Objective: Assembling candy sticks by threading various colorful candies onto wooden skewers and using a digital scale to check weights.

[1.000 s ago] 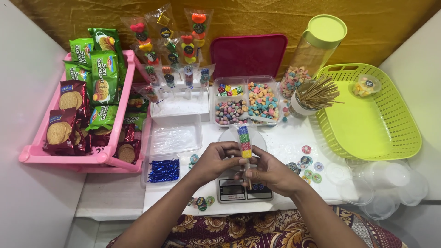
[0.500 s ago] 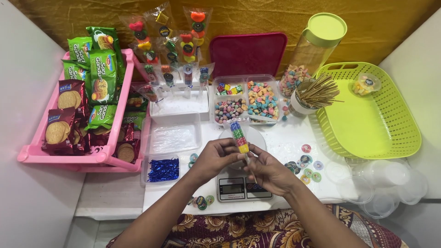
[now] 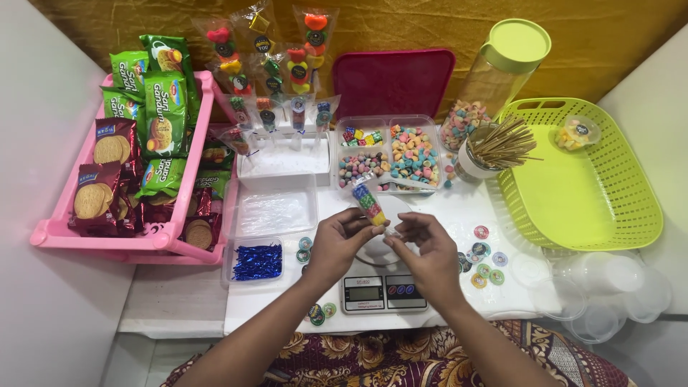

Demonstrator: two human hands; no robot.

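Both of my hands meet over a small digital scale (image 3: 383,292) at the front of the white table. My left hand (image 3: 337,242) and my right hand (image 3: 424,247) together pinch the lower end of a candy skewer (image 3: 368,201), a stick of coloured sweets wrapped in clear film. The skewer tilts up and to the left, away from me. Just behind it sits a clear divided box of mixed sweets (image 3: 390,154).
A pink basket of biscuit packets (image 3: 136,172) stands at the left. Finished wrapped skewers (image 3: 265,64) stand upright in a white block. A green basket (image 3: 580,179), a cup of wooden sticks (image 3: 494,147), a tall jar (image 3: 494,79), blue twist ties (image 3: 256,261) and round stickers (image 3: 484,261) surround the scale.
The skewer has tipped from nearly upright to leaning left, and both hands have shifted slightly while still gripping its lower end.
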